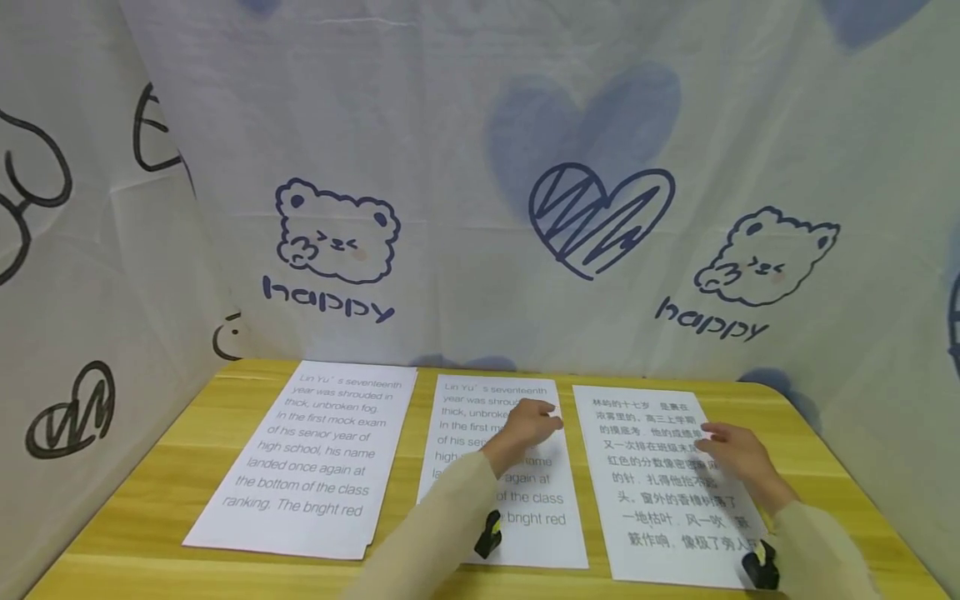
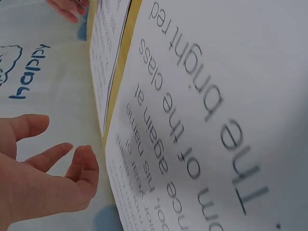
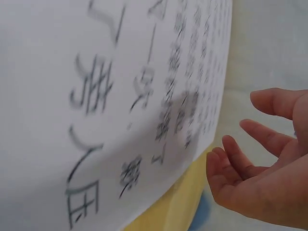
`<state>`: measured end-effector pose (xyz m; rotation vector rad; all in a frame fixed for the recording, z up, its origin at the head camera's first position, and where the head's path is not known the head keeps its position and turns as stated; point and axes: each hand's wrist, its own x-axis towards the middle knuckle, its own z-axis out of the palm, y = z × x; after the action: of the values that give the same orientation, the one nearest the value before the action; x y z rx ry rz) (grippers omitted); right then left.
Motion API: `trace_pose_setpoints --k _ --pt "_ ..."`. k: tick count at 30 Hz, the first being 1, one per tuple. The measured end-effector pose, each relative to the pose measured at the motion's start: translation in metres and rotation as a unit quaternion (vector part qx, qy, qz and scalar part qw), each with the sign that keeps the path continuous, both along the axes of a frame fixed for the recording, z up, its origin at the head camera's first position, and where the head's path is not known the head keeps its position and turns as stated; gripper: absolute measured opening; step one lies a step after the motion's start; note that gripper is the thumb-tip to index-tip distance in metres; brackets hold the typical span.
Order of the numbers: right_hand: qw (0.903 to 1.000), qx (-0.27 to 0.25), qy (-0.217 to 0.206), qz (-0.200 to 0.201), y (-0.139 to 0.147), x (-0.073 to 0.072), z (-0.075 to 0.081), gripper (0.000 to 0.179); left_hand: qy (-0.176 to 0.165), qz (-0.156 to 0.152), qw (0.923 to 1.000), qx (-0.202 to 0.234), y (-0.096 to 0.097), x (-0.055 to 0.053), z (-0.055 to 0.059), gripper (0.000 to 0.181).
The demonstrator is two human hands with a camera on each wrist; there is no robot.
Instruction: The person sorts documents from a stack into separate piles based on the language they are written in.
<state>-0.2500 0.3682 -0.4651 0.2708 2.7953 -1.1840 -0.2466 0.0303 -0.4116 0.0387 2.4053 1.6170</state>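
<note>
Over the middle English-text sheet hovers my left hand, its fingers loosely bent toward the right and holding nothing. In the left wrist view the same hand has thumb and fingers apart, with the large printed sheet beside it. My right hand is above the right edge of the Chinese-text sheet, fingertips pointing left. The right wrist view shows that hand with relaxed, slightly curled fingers and nothing between them, near the edge of the Chinese sheet.
At the left of the yellow wood-grain table lies another English-text sheet, with a second paper edge just visible under it. Behind the table hangs a white cloth with bear and heart drawings. Black wrist straps show on both sleeves.
</note>
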Motion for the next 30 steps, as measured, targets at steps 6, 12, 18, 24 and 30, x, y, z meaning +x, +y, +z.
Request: trace_pose_setpoints --k 6,12,18,24,30 --pt "0.9988 0.033 0.022 0.028 -0.018 -0.013 -0.008 0.058 -0.001 -0.011 0.9996 0.025 -0.030 0.001 0.004 0.045" --pt "0.9995 -0.001 0.021 0.025 -0.049 -0.015 -0.009 0.056 0.013 -0.032 0.9973 0.065 -0.065 -0.002 0.009 0.045" --pt "0.9990 -0.045 -0.002 -0.005 -0.084 -0.007 -0.009 0.056 0.021 -0.044 0.9969 0.062 -0.092 0.007 0.008 0.042" --pt "0.9954 -0.095 -0.006 0.004 -0.133 0.031 0.037 0.052 0.010 -0.029 0.9985 0.046 -0.112 0.017 -0.002 0.041" --pt "0.9919 -0.117 0.015 0.048 -0.152 0.039 0.046 0.049 -0.002 0.004 0.9996 0.027 -0.127 0.020 -0.005 0.043"
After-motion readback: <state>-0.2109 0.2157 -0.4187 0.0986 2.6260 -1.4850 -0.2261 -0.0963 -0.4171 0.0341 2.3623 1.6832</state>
